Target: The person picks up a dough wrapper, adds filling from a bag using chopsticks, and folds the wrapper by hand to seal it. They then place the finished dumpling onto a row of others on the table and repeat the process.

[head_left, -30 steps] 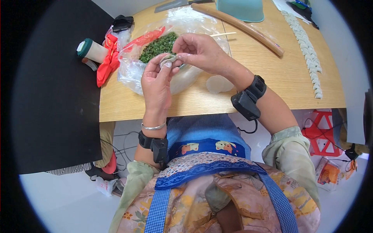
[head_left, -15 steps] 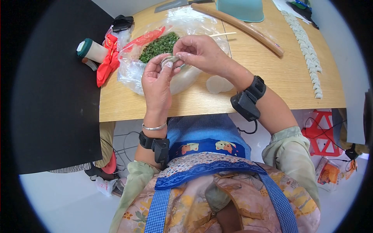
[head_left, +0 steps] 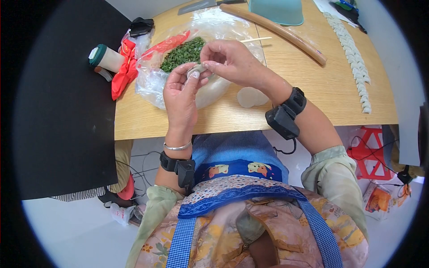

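Between my two hands is a small pale dumpling (head_left: 195,69), partly covered by fingers. My left hand (head_left: 181,91) cradles it with the thumb laid across its side. The fingertips of my right hand (head_left: 230,62) pinch the dumpling's right edge. Just behind the hands lies chopped green filling (head_left: 183,54) in a clear plastic bag (head_left: 149,85). Round dough wrappers (head_left: 251,97) rest on the table to the right, below my right wrist. Whether the dumpling's edge is fully closed cannot be seen.
A long wooden rolling pin (head_left: 286,35) lies behind, near a teal bowl (head_left: 277,11). Rows of finished dumplings (head_left: 353,58) line the table's right side. A pale stick (head_left: 257,39) lies by the bag. A green-lidded jar (head_left: 106,58) and red bag (head_left: 121,80) are at left.
The hands have shifted only slightly, with the right fingers pinching at nearly the same spot on the dumpling. Everything on the table stays where it was.
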Tool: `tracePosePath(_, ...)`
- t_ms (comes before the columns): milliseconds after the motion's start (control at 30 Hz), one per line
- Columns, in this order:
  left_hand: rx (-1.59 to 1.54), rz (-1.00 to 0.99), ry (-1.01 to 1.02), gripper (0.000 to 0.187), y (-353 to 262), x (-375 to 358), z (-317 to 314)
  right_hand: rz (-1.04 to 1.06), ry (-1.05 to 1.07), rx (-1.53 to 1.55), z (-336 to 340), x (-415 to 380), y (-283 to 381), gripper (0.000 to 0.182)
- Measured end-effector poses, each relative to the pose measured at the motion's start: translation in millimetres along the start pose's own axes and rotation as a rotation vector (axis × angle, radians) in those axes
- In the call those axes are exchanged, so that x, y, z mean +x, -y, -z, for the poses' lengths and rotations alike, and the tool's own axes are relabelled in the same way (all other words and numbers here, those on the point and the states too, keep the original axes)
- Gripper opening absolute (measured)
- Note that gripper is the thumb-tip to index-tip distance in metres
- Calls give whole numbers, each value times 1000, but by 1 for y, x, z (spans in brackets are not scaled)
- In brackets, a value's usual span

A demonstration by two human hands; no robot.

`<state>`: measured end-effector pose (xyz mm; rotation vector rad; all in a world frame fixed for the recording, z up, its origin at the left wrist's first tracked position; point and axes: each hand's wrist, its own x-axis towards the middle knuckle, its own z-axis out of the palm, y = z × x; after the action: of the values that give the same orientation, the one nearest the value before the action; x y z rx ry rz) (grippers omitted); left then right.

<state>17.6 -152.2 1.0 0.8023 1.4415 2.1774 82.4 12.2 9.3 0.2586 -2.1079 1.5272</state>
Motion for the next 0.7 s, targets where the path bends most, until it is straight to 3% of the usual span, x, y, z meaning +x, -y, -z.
tracePosePath(167,11,0,-4,19,-1,-1,0,95,-34,1,-1,1,4,11)
tracePosePath(333,53,-8,-1,20,0,1,1,56,-21,-5,-1,1,3,11)
tracePosePath(500,111,-198,22,25,-4,-4,-10,20,-29,53,0,1,-1,9)
tracePosePath(700,287,-253,97,23,-1,-5,-3,-13,-30,202,-1,1,-2,7)
